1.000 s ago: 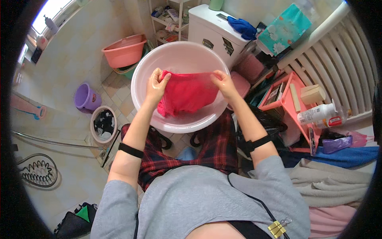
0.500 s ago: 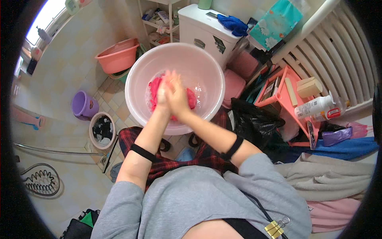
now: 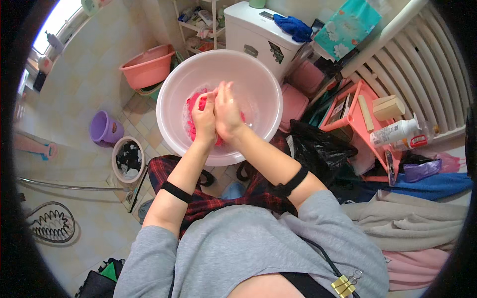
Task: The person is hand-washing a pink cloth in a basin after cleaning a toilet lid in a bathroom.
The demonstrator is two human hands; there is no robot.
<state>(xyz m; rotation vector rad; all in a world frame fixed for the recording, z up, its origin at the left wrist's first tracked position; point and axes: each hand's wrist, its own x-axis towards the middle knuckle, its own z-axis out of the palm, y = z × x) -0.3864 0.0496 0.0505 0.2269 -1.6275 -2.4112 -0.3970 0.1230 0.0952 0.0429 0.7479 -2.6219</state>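
A large pale pink-white basin [image 3: 171, 84] stands on the floor in front of me, with sudsy water and a wet bright pink cloth [image 3: 193, 130] lying in it. Above the cloth, my left hand [image 3: 204, 119] and my right hand [image 3: 228, 116] meet, palms against each other. The right fingers are stretched out and pointing away from me. My left thumb stands apart from its fingers, which lie along the right hand and are partly hidden. Pink shows through the gap by the left thumb; nothing held is visible. Both hands cover part of the cloth.
Left of the basin are a purple bucket [image 3: 106, 127], a small tub [image 3: 128, 175] of dark and light clothes, and stacked salmon basins [image 3: 147, 68]. A toilet [image 3: 258, 37] stands behind. At right are a black plastic bag [image 3: 320, 151], a pink rack [image 3: 358, 126] and a radiator [image 3: 417, 64].
My hands, blurred and pressed together over the cloth before, now show more sharply, with the left thumb spread and the right fingers straight. More of the cloth's left part is visible.
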